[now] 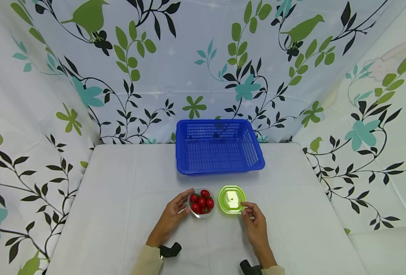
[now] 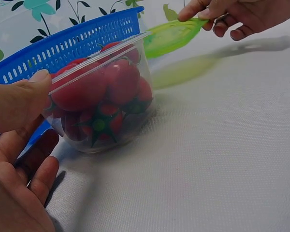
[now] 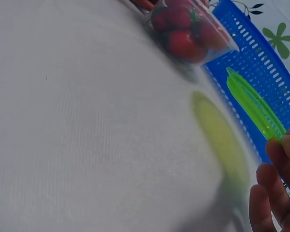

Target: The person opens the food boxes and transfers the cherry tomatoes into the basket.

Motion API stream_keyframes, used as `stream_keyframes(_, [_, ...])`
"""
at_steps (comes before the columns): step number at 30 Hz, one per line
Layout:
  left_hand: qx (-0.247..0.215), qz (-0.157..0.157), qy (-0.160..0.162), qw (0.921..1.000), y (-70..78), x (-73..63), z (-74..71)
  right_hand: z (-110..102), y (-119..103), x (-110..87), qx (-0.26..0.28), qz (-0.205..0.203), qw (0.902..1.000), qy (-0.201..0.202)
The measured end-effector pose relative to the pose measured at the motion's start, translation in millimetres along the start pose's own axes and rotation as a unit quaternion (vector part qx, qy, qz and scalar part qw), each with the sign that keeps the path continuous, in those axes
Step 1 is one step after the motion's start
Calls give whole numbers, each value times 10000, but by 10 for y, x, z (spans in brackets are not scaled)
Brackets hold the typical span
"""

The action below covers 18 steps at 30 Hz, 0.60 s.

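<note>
A clear plastic tub (image 2: 106, 140) of red cherry tomatoes (image 1: 202, 201) stands on the white-covered table. My left hand (image 1: 173, 214) holds the tub at its left side, a thumb and finger spread around the wall near the rim. The lower fingers curl loosely beside it in the left wrist view. To the right of the tub, my right hand (image 1: 256, 225) pinches the edge of a translucent green lid (image 1: 232, 199) between thumb and fingers. Raised off the cloth, the lid casts a yellowish shadow (image 3: 220, 140) in the right wrist view.
Behind the tub and lid sits a blue perforated plastic basket (image 1: 220, 170), near the back edge of the table (image 1: 137, 179). A curtain (image 1: 175, 76) printed with leaves and birds hangs at the back and sides.
</note>
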<state>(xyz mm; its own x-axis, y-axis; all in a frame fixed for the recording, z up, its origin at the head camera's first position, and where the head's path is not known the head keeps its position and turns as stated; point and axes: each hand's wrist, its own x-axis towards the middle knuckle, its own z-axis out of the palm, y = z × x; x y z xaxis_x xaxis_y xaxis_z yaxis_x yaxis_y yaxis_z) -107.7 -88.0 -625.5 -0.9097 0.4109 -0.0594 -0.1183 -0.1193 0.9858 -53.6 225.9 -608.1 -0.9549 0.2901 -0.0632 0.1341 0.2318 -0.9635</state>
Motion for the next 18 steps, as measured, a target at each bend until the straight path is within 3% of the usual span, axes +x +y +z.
stream_keyframes(7, [-13,-44,24,10000,5,-1,6,6,104,32,-406,151,9990,-50])
stream_keyframes(18, [-52,-155,46,9999,-4,4,-1,55,108,52,-1050,7,9945,-54])
